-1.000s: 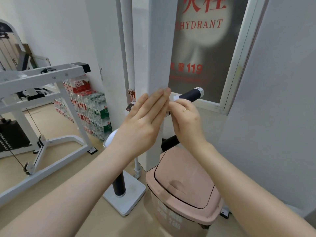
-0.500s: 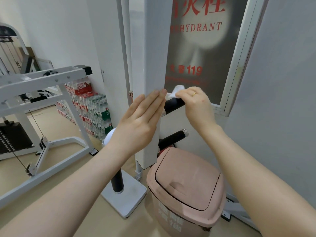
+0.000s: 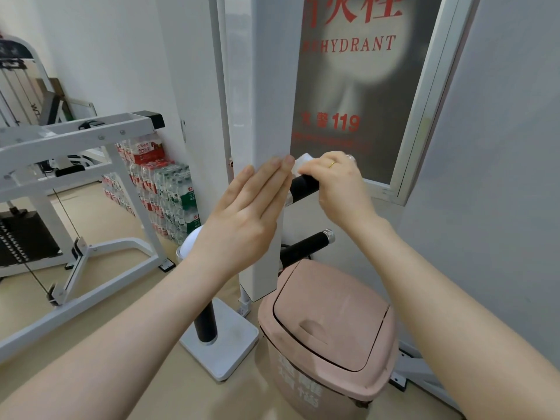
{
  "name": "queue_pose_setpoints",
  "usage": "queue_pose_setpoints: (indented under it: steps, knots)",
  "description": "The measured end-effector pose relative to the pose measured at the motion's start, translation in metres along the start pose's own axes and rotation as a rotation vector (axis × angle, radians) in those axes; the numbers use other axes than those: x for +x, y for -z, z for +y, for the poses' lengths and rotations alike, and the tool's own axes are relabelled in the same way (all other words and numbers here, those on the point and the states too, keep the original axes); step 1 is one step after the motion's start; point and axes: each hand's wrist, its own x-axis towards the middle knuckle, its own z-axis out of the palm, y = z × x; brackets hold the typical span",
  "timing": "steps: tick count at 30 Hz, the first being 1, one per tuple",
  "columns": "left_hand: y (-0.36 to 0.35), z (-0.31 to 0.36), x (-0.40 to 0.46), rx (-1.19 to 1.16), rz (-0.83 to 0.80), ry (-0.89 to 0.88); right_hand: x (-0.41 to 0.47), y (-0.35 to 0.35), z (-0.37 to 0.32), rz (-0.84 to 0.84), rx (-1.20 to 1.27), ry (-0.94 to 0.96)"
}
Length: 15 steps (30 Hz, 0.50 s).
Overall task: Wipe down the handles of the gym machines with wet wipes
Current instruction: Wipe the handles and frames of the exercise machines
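The upright post (image 3: 263, 116) looks like smooth white painted metal, slightly glossy. Handle grip (image 3: 304, 187) is matt black (foam or rubber, can't tell). Pink bin (image 3: 327, 338) is scuffed matt plastic, wipe (image 3: 303, 162) thin white cloth.

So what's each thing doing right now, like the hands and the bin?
Left hand: flat, fingers straight, pressed on the white post.
Right hand: curled round the wet wipe on the upper handle.
Lower handle: bare, untouched.
Pink bin: lid closed.
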Motion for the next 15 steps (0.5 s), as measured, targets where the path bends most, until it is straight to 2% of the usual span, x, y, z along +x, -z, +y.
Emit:
queue_pose_setpoints:
  steps: [1,4,5,9,13,15]
  knots:
    - [0.0,0.0,0.0,0.003,-0.002,-0.002,0.001,0.003,0.007,-0.023,-0.015,-0.001]
    - [0.001,0.001,0.001,0.006,-0.007,-0.006,0.004,0.012,0.026,-0.048,-0.142,-0.172]
    - [0.001,0.002,0.001,0.005,-0.006,-0.004,0.003,0.01,0.024,-0.046,-0.17,-0.167]
    - [0.001,0.004,0.001,-0.012,0.004,0.009,-0.008,-0.002,-0.002,-0.07,-0.016,0.028]
    - [0.002,0.003,0.001,-0.033,0.008,0.014,-0.033,0.005,-0.022,-0.061,0.153,0.097]
    - [0.002,0.003,0.001,-0.036,0.006,0.012,-0.04,0.006,-0.024,-0.072,0.156,0.146]
